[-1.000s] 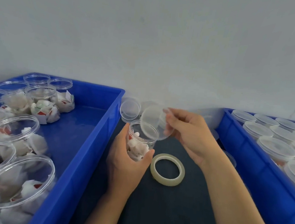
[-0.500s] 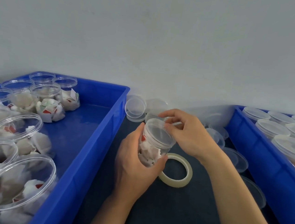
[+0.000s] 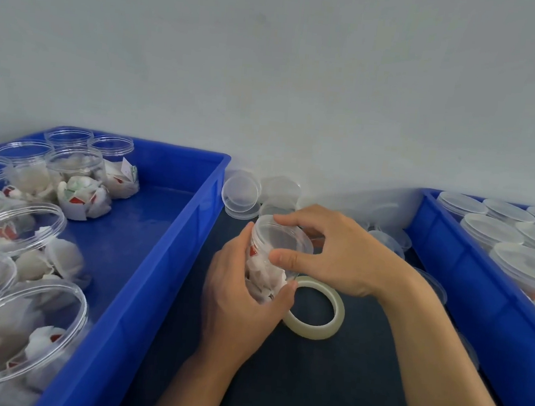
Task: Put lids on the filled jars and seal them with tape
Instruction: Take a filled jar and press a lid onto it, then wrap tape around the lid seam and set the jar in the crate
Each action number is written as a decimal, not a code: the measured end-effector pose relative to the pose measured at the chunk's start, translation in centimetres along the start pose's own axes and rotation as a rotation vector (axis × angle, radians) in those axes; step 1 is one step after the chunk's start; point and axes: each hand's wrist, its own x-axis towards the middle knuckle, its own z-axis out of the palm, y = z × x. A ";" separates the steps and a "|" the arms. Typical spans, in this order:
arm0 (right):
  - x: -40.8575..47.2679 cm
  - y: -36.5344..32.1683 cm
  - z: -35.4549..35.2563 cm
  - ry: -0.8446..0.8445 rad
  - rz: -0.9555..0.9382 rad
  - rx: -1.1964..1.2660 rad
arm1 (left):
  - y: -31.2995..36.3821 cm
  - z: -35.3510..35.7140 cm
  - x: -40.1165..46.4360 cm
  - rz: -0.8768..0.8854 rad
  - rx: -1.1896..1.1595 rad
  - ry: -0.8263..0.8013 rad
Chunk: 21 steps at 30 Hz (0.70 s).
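The left hand (image 3: pixel 238 300) is wrapping the light, slippery-looking jar (image 3: pixel 264 275) while right hand (image 3: pixel 332 257) fingertips are pinching the thin lid's (image 3: pixel 281 236) rim.

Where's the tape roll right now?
Head view: the tape roll lies flat on the dark mat between the two blue bins, just right of the left hand holding the jar.

Lidded clear jar (image 3: pixel 265 267), tilted, beside tape roll (image 3: pixel 318 309)
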 end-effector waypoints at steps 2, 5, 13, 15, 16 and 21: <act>-0.1 -0.1 -0.2 -0.035 -0.019 0.006 | 0.0 0.0 0.0 0.006 -0.008 -0.011; -0.4 0.1 -0.6 -0.099 -0.039 0.007 | 0.1 -0.1 0.0 0.003 -0.017 -0.027; -1.1 0.1 -1.5 -0.172 -0.032 -0.004 | 0.3 0.0 -0.1 0.000 -0.001 -0.056; -1.1 -0.1 -1.4 -0.146 -0.003 -0.017 | 0.2 0.0 -0.1 -0.002 -0.001 -0.067; -1.0 -0.2 -1.4 -0.128 0.012 -0.030 | 0.2 0.0 -0.1 -0.007 0.001 -0.070; -0.9 -0.7 -0.8 -0.075 0.049 -0.104 | 0.7 -0.1 -0.2 -0.019 -0.014 -0.075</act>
